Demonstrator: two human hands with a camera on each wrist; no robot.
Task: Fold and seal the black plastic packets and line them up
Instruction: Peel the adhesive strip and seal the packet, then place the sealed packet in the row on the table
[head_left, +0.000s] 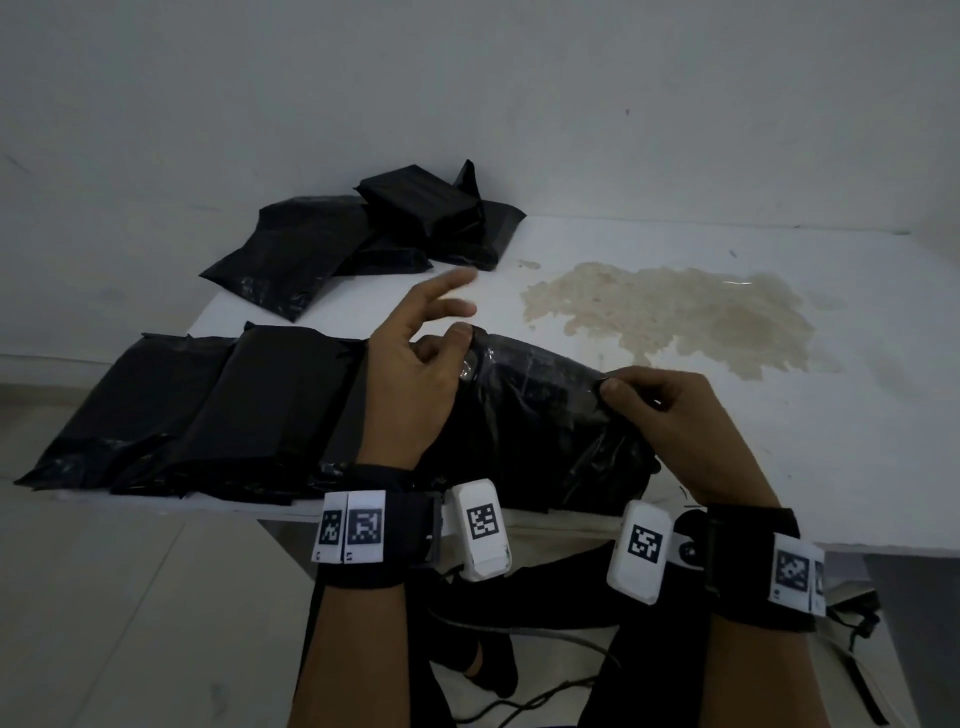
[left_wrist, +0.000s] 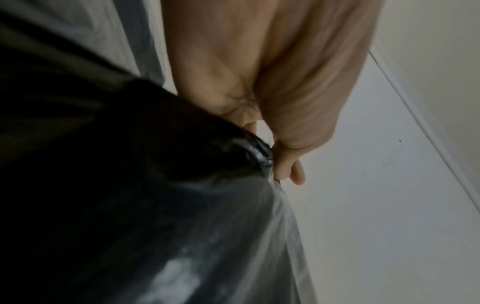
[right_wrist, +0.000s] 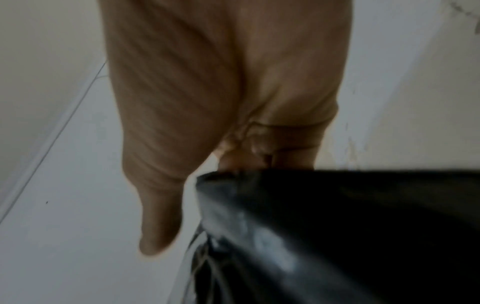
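A brownish stain (head_left: 675, 312) marks the white table (head_left: 857, 415) beside a wall (head_left: 519, 78).

Bare table (head_left: 857, 415) lies right of the stain (head_left: 670, 317); packet pile (head_left: 363, 234) and packet row (head_left: 208, 410) block the left.

Each bare forearm wears a wide black wrist strap (head_left: 374, 540) carrying white tags (head_left: 350, 526) printed with black square codes, plus a white boxy camera unit (head_left: 480, 530) with its own code.
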